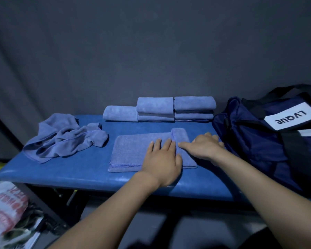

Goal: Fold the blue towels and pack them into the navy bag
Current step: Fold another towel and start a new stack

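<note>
A dark grey curtain [151, 51] hangs behind the blue padded bench [75, 169] at which I work, the bench running from the left side across to the right edge of the view. At its right end sits the navy bag [255, 141], bulky and slumped, its black straps looped over the top and a white label reading LVQUE, seen upside down, on its near face. Along the back of the bench stand the folded towels [158, 109]: one alone on the left, then two short stacks side by side, touching one another. On the left of the bench lies a crumpled towel [65, 139], unfolded and bunched in loose ridges. Directly before me lies the half-folded towel [131, 151], flat on the padding, its right end turned over into a narrow flap. My left hand [162, 159] lies palm down on that towel, fingers straight and spread, pressing the cloth near the flap's edge and gripping nothing. My right hand [205, 146], just beside the bag, rests on the flap with its forefinger stretched leftward across it; the other fingers bend loosely, and I cannot tell whether they pinch any cloth. Below the bench on the left lies a printed plastic bag [5, 209].
</note>
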